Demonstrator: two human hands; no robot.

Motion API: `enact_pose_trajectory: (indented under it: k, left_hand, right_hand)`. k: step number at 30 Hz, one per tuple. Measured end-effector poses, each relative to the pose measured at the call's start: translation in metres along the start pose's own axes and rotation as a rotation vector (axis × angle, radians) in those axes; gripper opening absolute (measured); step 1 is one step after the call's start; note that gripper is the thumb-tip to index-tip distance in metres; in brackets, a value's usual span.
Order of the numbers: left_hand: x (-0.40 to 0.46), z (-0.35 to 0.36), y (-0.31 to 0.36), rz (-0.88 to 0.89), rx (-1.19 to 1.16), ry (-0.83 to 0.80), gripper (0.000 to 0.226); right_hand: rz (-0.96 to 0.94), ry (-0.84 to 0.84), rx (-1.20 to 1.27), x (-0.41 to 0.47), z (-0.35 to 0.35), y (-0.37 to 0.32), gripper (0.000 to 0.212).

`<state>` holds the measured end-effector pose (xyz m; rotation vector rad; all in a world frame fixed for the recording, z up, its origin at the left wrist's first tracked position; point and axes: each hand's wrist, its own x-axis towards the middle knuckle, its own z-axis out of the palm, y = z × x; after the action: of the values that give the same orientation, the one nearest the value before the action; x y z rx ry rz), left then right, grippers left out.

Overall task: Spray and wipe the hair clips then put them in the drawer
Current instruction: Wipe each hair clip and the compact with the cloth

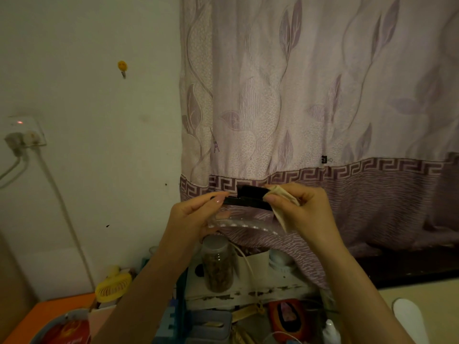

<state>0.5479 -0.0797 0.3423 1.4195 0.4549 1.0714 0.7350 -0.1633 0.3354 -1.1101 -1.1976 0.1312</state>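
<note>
Black hair clip [248,198] between left hand [196,219] grip, right hand [300,209] cloth [285,204]

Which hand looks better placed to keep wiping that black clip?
The right hand, probably: it already pinches the cloth against the black hair clip, while the left hand only steadies the clip's other end.

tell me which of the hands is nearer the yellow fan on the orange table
Left. The left hand, pinching the black hair clip, is above and right of the yellow fan; the right hand is farther right.
</note>
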Motion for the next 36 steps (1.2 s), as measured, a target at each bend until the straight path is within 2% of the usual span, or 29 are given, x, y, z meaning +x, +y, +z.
enact_pose_trajectory:
  k: [3,7,11,17,21,27,36]
  left_hand:
    - [0.002,-0.008,-0.001,-0.027,-0.007,0.038,0.035]
    - [0.003,-0.016,-0.003,-0.019,0.022,0.017,0.035]
    - [0.003,-0.016,-0.006,-0.033,0.026,-0.005,0.037]
    - [0.005,-0.018,-0.010,-0.032,0.035,-0.006,0.034]
    - [0.005,-0.023,-0.013,-0.036,0.037,-0.021,0.023]
    - [0.006,-0.030,-0.017,-0.045,0.053,-0.029,0.025]
    - [0.014,-0.033,-0.020,-0.046,0.120,-0.052,0.029]
  right_hand:
    - [0.110,0.054,0.137,-0.003,-0.007,0.002,0.011]
    - [0.263,0.069,0.267,-0.007,-0.015,0.004,0.035]
    - [0.379,0.001,0.287,-0.010,-0.012,0.007,0.031]
    - [0.494,-0.125,0.355,-0.020,-0.003,0.017,0.038]
    - [0.507,-0.172,0.382,-0.027,0.002,0.015,0.039]
    - [0.465,-0.255,0.386,-0.035,0.007,0.013,0.023]
    - [0.377,-0.157,0.319,-0.041,0.015,0.024,0.022]
